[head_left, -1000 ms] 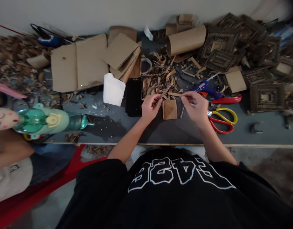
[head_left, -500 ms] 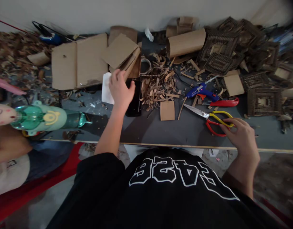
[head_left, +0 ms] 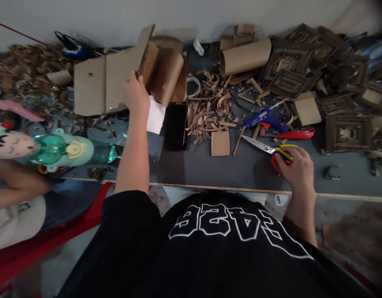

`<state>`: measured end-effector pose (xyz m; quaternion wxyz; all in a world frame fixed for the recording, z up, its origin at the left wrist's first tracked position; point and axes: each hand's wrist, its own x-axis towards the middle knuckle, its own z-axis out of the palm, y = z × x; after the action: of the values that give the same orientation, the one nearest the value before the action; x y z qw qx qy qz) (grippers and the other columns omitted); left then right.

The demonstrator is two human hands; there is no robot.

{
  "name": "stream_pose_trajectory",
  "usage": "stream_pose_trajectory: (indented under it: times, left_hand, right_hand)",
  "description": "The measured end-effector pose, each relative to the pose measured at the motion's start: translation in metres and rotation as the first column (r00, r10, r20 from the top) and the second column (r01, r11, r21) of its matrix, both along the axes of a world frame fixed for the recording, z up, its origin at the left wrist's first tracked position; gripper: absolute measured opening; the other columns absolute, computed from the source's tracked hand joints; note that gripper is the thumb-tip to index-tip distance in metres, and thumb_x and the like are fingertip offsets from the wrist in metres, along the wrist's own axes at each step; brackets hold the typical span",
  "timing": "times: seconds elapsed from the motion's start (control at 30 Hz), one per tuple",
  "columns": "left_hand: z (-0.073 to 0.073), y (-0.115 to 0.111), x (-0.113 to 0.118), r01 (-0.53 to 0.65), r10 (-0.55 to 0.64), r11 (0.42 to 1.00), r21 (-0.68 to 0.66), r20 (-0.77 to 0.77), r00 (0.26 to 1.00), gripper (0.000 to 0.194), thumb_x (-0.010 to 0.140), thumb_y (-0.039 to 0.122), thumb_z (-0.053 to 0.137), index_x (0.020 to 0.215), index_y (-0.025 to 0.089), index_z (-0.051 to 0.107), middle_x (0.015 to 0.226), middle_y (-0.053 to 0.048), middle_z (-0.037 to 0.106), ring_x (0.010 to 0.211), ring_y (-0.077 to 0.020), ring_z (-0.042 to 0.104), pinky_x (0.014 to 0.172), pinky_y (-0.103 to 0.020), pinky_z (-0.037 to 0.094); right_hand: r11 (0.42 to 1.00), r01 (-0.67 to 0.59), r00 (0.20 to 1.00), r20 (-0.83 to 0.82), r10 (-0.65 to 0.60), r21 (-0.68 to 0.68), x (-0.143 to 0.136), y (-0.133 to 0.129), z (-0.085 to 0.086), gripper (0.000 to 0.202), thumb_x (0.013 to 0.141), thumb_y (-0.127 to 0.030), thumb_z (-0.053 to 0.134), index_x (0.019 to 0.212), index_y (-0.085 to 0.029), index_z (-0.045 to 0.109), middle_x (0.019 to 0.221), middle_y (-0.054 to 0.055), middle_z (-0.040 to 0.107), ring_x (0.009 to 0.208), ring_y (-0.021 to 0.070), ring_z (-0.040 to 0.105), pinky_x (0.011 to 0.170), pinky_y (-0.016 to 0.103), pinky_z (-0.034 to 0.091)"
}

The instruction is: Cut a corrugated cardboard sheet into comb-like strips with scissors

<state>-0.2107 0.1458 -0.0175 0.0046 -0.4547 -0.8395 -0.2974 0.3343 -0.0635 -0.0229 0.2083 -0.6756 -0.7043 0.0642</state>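
Observation:
My left hand point(head_left: 136, 94) grips the lower edge of a cardboard piece point(head_left: 144, 47), which is tilted up on edge over the open cardboard sheet point(head_left: 90, 87). A curved brown cardboard piece point(head_left: 170, 74) and a white paper point(head_left: 155, 116) are just right of that hand. My right hand point(head_left: 298, 165) is closed round the handles of the scissors point(head_left: 259, 145), whose blades point left on the table. A black phone point(head_left: 176, 127) and a small cardboard square point(head_left: 220, 143) lie between the hands.
A blue glue gun point(head_left: 265, 119) and a red-handled tool point(head_left: 296, 133) lie behind the scissors. Cardboard scraps point(head_left: 209, 111) cover the middle. Stacked dark square frames point(head_left: 348, 133) fill the right. A green bottle point(head_left: 76, 150) and a person's arm point(head_left: 20, 178) are at the left.
My left hand has moved left and raised the cardboard piece from its slanted position. My right hand has shifted left along the scissors and closed round their handles.

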Motion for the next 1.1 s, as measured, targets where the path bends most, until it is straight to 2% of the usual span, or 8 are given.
stream_pose_trajectory:
  times: [0.1, 0.2, 0.37, 0.6, 0.83, 0.9, 1.0, 1.1]
  left_hand:
    - [0.01, 0.0, -0.006, -0.047, 0.048, 0.997, 0.06, -0.021, 0.999, 0.054, 0.104, 0.047, 0.052, 0.147, 0.016, 0.042, 0.122, -0.011, 0.071, 0.12, -0.0302, 0.064, 0.107, -0.058, 0.041]
    - [0.015, -0.007, -0.004, -0.026, 0.027, 1.0, 0.015, -0.07, 0.997, 0.062, 0.098, 0.016, 0.061, 0.153, 0.016, 0.034, 0.134, -0.009, 0.066, 0.123, -0.0276, 0.06, 0.107, -0.057, 0.043]
    - [0.005, -0.034, 0.0, 0.248, -0.242, 0.965, 0.084, -0.076, 0.967, 0.023, 0.099, 0.035, 0.061, 0.119, 0.026, 0.067, 0.13, -0.001, 0.067, 0.13, -0.0257, 0.054, 0.119, -0.057, 0.034]
    - [-0.019, -0.089, 0.027, 0.564, -0.521, 0.777, 0.28, -0.217, 0.825, 0.03, 0.095, 0.048, 0.056, 0.11, 0.033, 0.077, 0.108, -0.01, 0.074, 0.105, -0.0294, 0.069, 0.101, -0.055, 0.052]
    - [0.004, -0.083, 0.054, 0.878, -0.88, 0.475, -0.057, -0.045, 0.473, 0.038, 0.094, 0.016, 0.053, 0.124, 0.029, 0.072, 0.135, -0.001, 0.071, 0.125, -0.0217, 0.065, 0.112, -0.047, 0.053]
    - [0.013, -0.051, 0.042, 0.79, -0.789, 0.613, -0.009, 0.047, 0.612, 0.044, 0.088, 0.006, 0.064, 0.127, 0.026, 0.067, 0.145, 0.004, 0.065, 0.136, -0.0201, 0.057, 0.123, -0.048, 0.044]
    - [0.016, 0.007, 0.021, 0.357, -0.356, 0.933, 0.032, 0.203, 0.912, 0.079, 0.083, 0.004, 0.079, 0.151, 0.013, 0.039, 0.163, -0.005, 0.047, 0.15, -0.0189, 0.04, 0.133, -0.047, 0.027]
    - [0.008, 0.046, 0.01, 0.28, -0.237, 0.951, -0.132, 0.272, 0.933, 0.111, 0.074, 0.012, 0.092, 0.155, -0.006, 0.018, 0.171, -0.026, 0.022, 0.159, -0.0325, 0.024, 0.133, -0.051, 0.014]
  right_hand:
    - [1.0, -0.017, 1.0, -0.024, 0.018, 0.019, 0.0, -0.004, -0.001, 0.016, 0.09, -0.04, 0.06, 0.1, -0.029, 0.067, 0.109, 0.016, 0.073, 0.108, 0.0401, 0.069, 0.099, 0.059, 0.053]
    - [0.999, -0.007, 1.0, -0.025, 0.008, 0.051, -0.002, -0.004, -0.003, 0.012, 0.091, -0.039, 0.06, 0.099, -0.031, 0.065, 0.107, 0.016, 0.072, 0.107, 0.042, 0.068, 0.097, 0.063, 0.052]
    - [0.997, 0.022, 1.0, 0.014, -0.023, 0.08, -0.005, -0.003, -0.006, 0.013, 0.095, -0.042, 0.055, 0.095, -0.031, 0.062, 0.105, 0.017, 0.072, 0.103, 0.0415, 0.068, 0.095, 0.06, 0.053]
    - [0.995, 0.06, 0.998, 0.001, -0.061, 0.079, -0.007, -0.002, -0.009, 0.011, 0.093, -0.04, 0.056, 0.091, -0.031, 0.062, 0.101, 0.017, 0.072, 0.101, 0.0419, 0.067, 0.093, 0.061, 0.052]
    - [0.993, 0.097, 0.995, -0.005, -0.096, 0.072, -0.009, -0.002, -0.01, 0.013, 0.092, -0.041, 0.055, 0.089, -0.03, 0.062, 0.102, 0.017, 0.07, 0.103, 0.0415, 0.066, 0.092, 0.061, 0.05]
    - [0.992, 0.097, 0.995, 0.003, -0.097, 0.081, -0.009, -0.002, -0.011, 0.013, 0.093, -0.04, 0.056, 0.09, -0.03, 0.062, 0.103, 0.018, 0.071, 0.103, 0.0414, 0.066, 0.093, 0.061, 0.05]
    - [0.991, 0.092, 0.995, 0.014, -0.094, 0.094, -0.008, -0.002, -0.014, 0.011, 0.093, -0.038, 0.056, 0.09, -0.029, 0.062, 0.103, 0.017, 0.072, 0.102, 0.0394, 0.067, 0.095, 0.058, 0.051]
    - [0.986, 0.117, 0.993, 0.006, -0.118, 0.121, -0.008, -0.001, -0.016, 0.014, 0.091, -0.039, 0.057, 0.089, -0.027, 0.061, 0.099, 0.015, 0.072, 0.098, 0.0363, 0.067, 0.094, 0.055, 0.052]
